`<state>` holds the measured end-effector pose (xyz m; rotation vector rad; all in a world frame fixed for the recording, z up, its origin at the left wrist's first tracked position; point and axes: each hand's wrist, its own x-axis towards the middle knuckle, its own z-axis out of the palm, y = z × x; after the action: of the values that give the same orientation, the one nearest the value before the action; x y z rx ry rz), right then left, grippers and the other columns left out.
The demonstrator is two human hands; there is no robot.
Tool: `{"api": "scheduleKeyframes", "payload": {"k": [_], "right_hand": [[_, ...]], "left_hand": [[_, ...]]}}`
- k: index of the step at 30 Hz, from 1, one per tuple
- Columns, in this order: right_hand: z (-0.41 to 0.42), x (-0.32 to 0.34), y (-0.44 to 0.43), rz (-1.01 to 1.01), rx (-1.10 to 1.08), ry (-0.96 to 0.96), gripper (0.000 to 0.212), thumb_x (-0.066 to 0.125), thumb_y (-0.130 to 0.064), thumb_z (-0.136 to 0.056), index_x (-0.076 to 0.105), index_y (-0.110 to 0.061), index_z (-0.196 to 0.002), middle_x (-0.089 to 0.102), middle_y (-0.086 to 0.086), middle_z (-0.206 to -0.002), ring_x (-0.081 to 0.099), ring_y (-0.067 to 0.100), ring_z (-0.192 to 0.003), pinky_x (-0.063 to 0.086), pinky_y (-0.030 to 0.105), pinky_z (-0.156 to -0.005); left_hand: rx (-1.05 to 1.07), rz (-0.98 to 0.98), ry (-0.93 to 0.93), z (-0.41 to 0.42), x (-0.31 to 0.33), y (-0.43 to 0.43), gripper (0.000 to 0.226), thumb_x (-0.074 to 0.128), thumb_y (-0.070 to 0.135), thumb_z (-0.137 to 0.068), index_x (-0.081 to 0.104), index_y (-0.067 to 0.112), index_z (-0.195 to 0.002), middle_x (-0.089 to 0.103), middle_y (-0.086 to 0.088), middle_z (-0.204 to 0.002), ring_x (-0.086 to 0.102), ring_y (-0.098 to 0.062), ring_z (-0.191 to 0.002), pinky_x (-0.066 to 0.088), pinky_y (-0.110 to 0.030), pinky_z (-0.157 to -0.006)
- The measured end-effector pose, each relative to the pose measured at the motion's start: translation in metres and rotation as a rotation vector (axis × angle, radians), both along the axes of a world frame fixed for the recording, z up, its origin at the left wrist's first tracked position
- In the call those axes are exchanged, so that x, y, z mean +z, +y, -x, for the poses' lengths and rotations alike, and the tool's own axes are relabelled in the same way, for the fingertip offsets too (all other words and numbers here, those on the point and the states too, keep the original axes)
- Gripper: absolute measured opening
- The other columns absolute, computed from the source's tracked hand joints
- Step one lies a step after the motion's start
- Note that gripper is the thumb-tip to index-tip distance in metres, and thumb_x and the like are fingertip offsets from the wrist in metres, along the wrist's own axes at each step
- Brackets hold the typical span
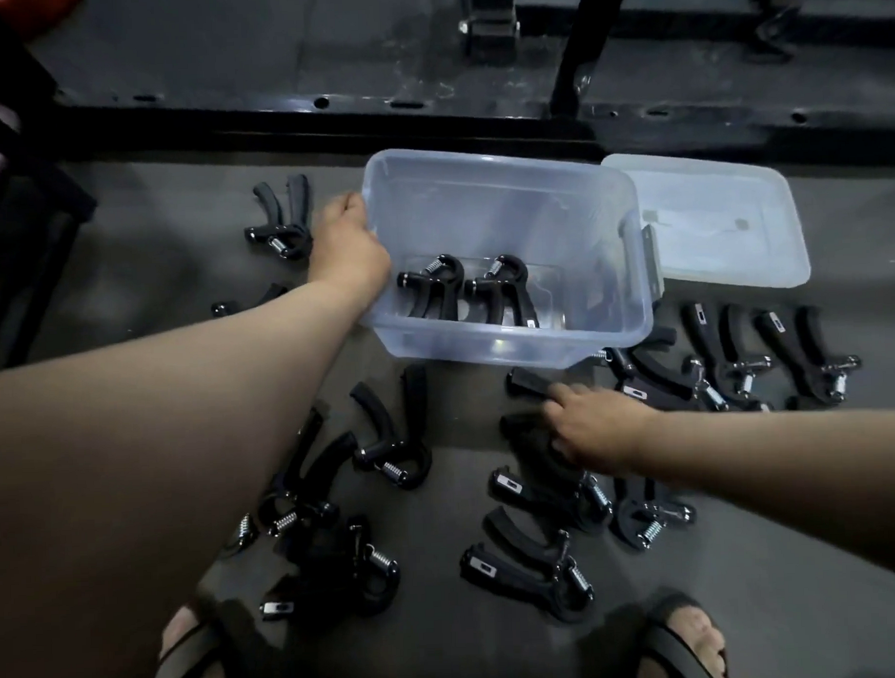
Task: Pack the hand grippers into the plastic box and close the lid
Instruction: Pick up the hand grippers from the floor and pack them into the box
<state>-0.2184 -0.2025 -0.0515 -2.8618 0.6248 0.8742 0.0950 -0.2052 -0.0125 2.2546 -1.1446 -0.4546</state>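
Note:
A clear plastic box stands open on the dark floor, tilted slightly toward me. Two black hand grippers lie side by side on its bottom. My left hand grips the box's left rim. My right hand reaches left in front of the box and closes on a black hand gripper lying on the floor. Several more grippers lie loose: a cluster at lower left, a group at lower middle, and a row at right. The clear lid lies flat to the right of the box.
A dark metal frame rail runs across just behind the box. Two more grippers lie left of the box, past my left hand. My sandalled feet stand at the bottom edge, close to the nearest grippers.

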Motion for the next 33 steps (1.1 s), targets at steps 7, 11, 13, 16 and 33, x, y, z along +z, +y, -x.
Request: {"api": "scheduleKeyframes", "payload": {"k": [7, 11, 13, 16, 33], "right_hand": [[-0.022, -0.038, -0.005, -0.036, -0.433, 0.047, 0.059, 0.047, -0.017, -0.09, 0.021, -0.007, -0.142, 0.04, 0.018, -0.133, 0.046, 0.037, -0.118, 0.038, 0.044, -0.099], [-0.024, -0.031, -0.02, -0.039, -0.372, 0.056, 0.073, 0.07, -0.036, -0.078, 0.031, -0.012, -0.135, 0.043, 0.013, -0.128, 0.046, 0.033, -0.117, 0.041, 0.039, -0.097], [-0.024, -0.018, -0.025, -0.189, -0.387, 0.047, 0.071, 0.074, -0.046, -0.073, 0.037, -0.015, -0.126, 0.045, 0.011, -0.126, 0.048, 0.032, -0.118, 0.042, 0.035, -0.095], [-0.029, 0.013, -0.018, -0.241, -0.193, 0.119, 0.062, 0.066, -0.043, -0.084, 0.034, -0.013, -0.128, 0.057, 0.011, -0.121, 0.057, 0.033, -0.112, 0.045, 0.034, -0.085], [-0.096, 0.12, -0.095, -1.01, -1.17, -0.868, 0.052, 0.041, 0.024, -0.076, 0.059, -0.005, -0.115, 0.059, 0.016, -0.089, 0.06, 0.024, -0.07, 0.058, 0.029, -0.056]], "left_hand": [[-0.007, 0.032, -0.032, 0.001, -0.008, -0.006, 0.047, 0.039, 0.005, -0.075, 0.051, 0.011, -0.12, 0.043, -0.006, -0.135, 0.044, -0.031, -0.121, 0.036, -0.037, -0.106], [0.015, 0.047, -0.02, 0.002, -0.011, -0.006, 0.054, 0.038, 0.003, -0.075, 0.048, 0.012, -0.128, 0.039, -0.004, -0.141, 0.041, -0.029, -0.126, 0.033, -0.035, -0.109], [0.032, 0.044, -0.023, 0.003, -0.012, -0.005, 0.056, 0.039, 0.001, -0.077, 0.046, 0.011, -0.132, 0.037, -0.002, -0.145, 0.038, -0.027, -0.13, 0.03, -0.032, -0.111], [0.03, 0.051, -0.021, 0.004, -0.012, -0.004, 0.055, 0.041, 0.0, -0.079, 0.045, 0.011, -0.133, 0.036, -0.001, -0.145, 0.038, -0.026, -0.13, 0.03, -0.03, -0.11], [0.052, 0.029, 0.018, 0.005, -0.015, -0.003, 0.056, 0.039, 0.007, -0.085, 0.041, 0.018, -0.139, 0.034, 0.002, -0.147, 0.039, -0.026, -0.13, 0.035, -0.042, -0.109]]}}
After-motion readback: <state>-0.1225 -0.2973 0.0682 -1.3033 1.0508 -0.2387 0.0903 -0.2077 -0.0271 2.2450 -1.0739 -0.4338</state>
